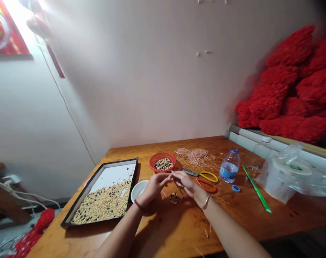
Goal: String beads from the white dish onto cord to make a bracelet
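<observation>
My left hand and my right hand meet at the fingertips above the wooden table, both with fingers pinched. What they pinch is too small to make out. Just below them is a small ring of beads, close to the table top. A red basket with strung beads stands behind my hands. Left of my left hand sits a white bowl, partly hidden by it. Scissors with yellow and orange handles lie beside my right hand.
A black-edged tray of beads lies at left. Pink cords lie behind the scissors. At right are a water bottle, its blue cap, a green strip and a plastic-wrapped roll. Red fluffy bundles are piled beyond.
</observation>
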Tool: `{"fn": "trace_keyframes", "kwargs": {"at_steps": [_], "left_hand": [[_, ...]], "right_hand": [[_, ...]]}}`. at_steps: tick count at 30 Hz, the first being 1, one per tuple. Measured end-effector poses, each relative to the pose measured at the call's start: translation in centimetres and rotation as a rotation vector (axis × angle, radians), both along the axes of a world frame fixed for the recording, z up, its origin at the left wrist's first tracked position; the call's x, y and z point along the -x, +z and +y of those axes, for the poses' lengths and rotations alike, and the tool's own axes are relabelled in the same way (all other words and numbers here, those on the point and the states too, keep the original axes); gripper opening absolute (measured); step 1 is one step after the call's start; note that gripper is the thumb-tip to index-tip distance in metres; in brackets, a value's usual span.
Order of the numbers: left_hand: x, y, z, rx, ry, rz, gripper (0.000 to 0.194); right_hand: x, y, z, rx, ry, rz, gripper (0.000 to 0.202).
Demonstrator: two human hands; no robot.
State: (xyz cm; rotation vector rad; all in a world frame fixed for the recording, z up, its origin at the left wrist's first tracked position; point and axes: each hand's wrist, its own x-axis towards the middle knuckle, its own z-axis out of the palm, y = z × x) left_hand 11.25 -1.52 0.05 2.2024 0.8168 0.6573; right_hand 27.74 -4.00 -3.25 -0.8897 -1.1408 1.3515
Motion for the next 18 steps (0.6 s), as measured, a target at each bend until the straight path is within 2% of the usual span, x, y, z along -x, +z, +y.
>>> {"fn": "trace_keyframes", "kwargs": {"at_steps": [5,9,14,18], "left_hand": [[0.5,-0.9,-0.4,-0.055,0.111,-0.095,0.028],[0.2,-1.4,-1.3,-0.039,0.051,-0.156,0.033],[-0.4,-2.2,-1.7,0.03,-0.011,-0.28,0.032],[-0.4,-2.2,-1.9,0.151,-0.099,-0.247,0.037]], "right_hand": [[-0.6,-0.1,0.2,0.05,-0.071,-0.006,0.036],[-0.5,-0.3,0.2,0.084,-0.127,0.083,0.033],[0.1,-0.2,-0.3,0.167,-0.016,0.227,0.029],[0.4,0.0,-0.7,0.19,0.02,0.31,0.028]]}}
